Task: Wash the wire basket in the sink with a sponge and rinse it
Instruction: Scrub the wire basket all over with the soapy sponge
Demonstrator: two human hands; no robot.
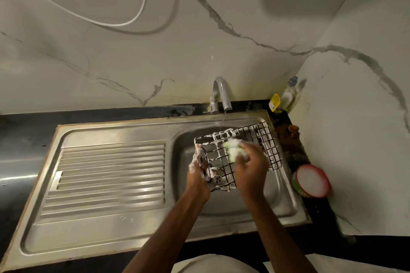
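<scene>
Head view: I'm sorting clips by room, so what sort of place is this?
Most likely a home kitchen: a steel sink with a ribbed draining board, a tap against a marble-look wall, and a dish soap bottle.

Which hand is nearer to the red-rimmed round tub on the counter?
Right. The right hand, holding the sponge inside the wire basket, is closer to the tub; the left hand grips the basket's far left end.

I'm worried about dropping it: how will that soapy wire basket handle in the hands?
The wire basket probably feels slippery, since foam coats its wires and the left hand gripping its corner. Its open wire grid suggests it is light and fairly stiff. A firm grip seems wise.
</scene>
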